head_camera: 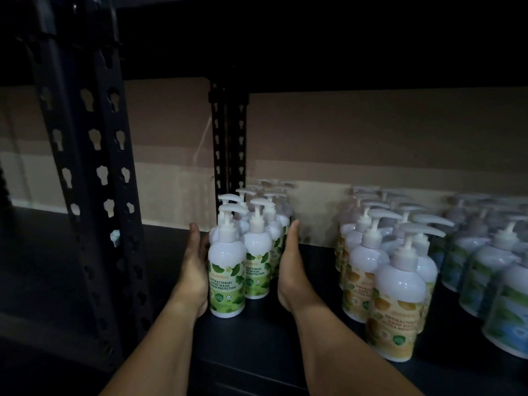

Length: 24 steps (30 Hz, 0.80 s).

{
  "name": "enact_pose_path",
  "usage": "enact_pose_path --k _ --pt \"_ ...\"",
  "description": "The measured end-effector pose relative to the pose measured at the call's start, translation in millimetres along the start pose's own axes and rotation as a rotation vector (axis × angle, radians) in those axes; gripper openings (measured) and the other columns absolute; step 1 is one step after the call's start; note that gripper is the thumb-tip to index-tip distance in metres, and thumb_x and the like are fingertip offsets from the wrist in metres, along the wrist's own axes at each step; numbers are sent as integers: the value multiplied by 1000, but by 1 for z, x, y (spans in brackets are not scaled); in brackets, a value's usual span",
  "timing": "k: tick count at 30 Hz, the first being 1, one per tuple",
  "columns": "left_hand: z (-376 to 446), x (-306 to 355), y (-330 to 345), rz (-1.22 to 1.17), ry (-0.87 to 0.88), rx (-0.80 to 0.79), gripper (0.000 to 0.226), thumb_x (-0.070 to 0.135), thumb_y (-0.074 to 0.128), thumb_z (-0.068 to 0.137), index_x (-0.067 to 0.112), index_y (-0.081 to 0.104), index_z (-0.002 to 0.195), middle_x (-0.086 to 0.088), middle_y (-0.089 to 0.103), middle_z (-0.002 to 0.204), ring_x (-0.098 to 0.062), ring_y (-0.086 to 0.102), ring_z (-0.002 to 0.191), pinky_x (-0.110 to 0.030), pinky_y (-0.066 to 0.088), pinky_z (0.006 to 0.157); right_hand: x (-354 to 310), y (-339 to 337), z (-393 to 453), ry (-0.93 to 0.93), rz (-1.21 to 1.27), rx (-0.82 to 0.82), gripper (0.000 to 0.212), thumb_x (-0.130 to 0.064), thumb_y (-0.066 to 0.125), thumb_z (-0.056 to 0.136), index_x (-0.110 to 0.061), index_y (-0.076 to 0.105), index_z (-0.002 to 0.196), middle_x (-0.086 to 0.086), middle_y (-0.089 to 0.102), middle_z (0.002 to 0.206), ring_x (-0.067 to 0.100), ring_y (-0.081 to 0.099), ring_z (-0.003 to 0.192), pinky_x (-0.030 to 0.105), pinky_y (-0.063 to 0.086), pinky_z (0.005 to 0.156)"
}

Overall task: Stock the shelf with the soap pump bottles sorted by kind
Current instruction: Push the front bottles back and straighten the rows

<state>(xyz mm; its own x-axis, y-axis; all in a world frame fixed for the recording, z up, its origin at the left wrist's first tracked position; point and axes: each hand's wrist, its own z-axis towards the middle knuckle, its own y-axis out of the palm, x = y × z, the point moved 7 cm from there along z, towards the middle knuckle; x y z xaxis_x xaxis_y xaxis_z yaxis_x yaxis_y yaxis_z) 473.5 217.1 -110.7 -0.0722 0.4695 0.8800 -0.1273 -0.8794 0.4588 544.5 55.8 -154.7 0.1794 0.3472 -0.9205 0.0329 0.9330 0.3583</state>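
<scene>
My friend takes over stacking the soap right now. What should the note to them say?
Left hand: open, flat against the left side of the green-label bottles.
Right hand: open, flat along their right side, holding nothing.
Green-label bottles stand in two rows at the shelf's left end by the black upright. Yellow-label bottles stand in the middle, blue-label bottles on the right.
Done: three kinds grouped apart.
Left: probably squaring up the green rows; whether more bottles wait off-camera cannot be told.
</scene>
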Motion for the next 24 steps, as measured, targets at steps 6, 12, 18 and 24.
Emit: enact_pose_path --k 6,12,18,24 --pt "1 -1 1 -4 -10 -22 82 75 22 98 16 63 138 -17 71 129 -35 67 122 -55 43 114 0 6 -5 37 -51 -28 102 -104 36 67 -55 22 156 -26 18 167 3 10 156 52 9 128" --pt "0 -2 1 4 0 -25 85 78 22 96 17 65 136 -17 71 129 -35 67 122 -55 43 113 2 6 -5 40 -60 -30 103 -106 34 66 -56 21 156 -26 14 167 3 6 157 52 6 128" --pt "-1 0 0 -8 26 -16 82 77 21 97 20 67 132 -14 72 127 -32 69 120 -51 46 108 -23 14 -29 -78 -151 60 122 -109 24 59 -44 10 162 -22 2 169 10 -9 157 51 -2 129" --pt "-2 -2 3 -4 6 -30 81 75 20 99 18 67 132 -15 73 125 -33 70 117 -50 48 106 -23 23 -30 -116 -178 85 116 -106 25 67 -42 7 162 -21 3 170 5 -4 157 48 1 129"
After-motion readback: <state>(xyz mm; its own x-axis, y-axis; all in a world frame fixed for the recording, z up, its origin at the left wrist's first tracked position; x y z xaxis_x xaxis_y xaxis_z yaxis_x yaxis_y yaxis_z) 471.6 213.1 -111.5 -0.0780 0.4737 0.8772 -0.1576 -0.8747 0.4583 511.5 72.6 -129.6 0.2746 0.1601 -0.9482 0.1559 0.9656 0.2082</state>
